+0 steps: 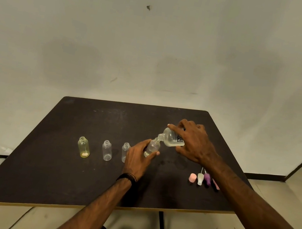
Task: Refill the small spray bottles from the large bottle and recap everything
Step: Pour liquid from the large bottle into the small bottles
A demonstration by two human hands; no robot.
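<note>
Nearest on the dark table (55,178), at the right, lie the spray caps (204,179): a pink one, a clear one, a purple one and another pink one partly hidden under the right forearm, their dip tubes pointing away. They look light and likely to roll, so each is best taken by the collar rather than the thin tube.

The left hand (137,158) wraps its fingers and thumb round the small bottle (152,147) being filled, holding it at the body, low down, with the mouth tilted toward the pour. Some clear liquid seems to lie in it already, though how much I cannot tell. To the left stand three more open small bottles in a row: a clear one (125,151) just behind the left hand, another clear one (107,150), and a yellowish one (83,147) at the far left. All look like thin plastic, light and easy to tip, so a steadying hold during filling seems wise.

Farther back, the right hand (194,141) grips the large bottle (172,138) from above round its body, tipped nearly on its side, neck meeting the small bottle's mouth. It looks smooth and partly full, probably heavier and slippery if wet; a mid-body grip suits a slow, controlled pour into so narrow an opening.
</note>
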